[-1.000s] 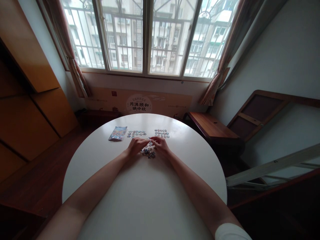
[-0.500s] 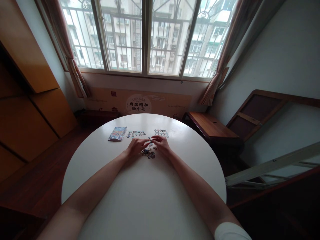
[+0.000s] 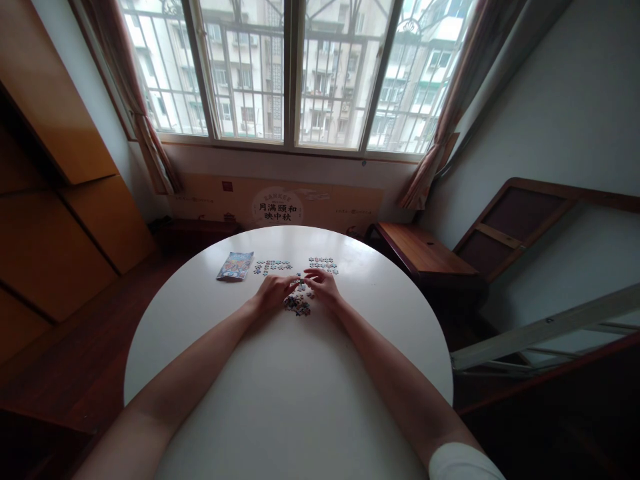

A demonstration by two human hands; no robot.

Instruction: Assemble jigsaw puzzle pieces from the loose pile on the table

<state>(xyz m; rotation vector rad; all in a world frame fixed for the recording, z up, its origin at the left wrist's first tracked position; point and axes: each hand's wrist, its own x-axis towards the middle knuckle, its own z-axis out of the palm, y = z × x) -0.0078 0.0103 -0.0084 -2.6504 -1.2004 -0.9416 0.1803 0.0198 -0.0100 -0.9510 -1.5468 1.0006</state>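
Note:
My left hand [image 3: 275, 291] and my right hand [image 3: 322, 287] meet fingertip to fingertip over the far part of the white table. Pinched between them is a small jigsaw puzzle piece [image 3: 301, 281], partly covered by the fingers. Just below the hands lies a loose pile of puzzle pieces [image 3: 298, 306]. Beyond my left hand, several pieces are laid out in rows [image 3: 273, 265]. Another block of pieces in rows [image 3: 323, 265] lies past my right hand. A colourful picture packet [image 3: 235, 266] rests flat to the left.
The round white table [image 3: 290, 400] fills the middle. A wooden bench [image 3: 423, 250] stands off its right side, near a pale metal frame [image 3: 545, 330]. Orange cabinets [image 3: 95, 220] are on the left. A barred window with curtains is behind.
Both hands stay at nearly the same spot, with only slight finger movement around the puzzle piece. The laid-out pieces and packet look unchanged.

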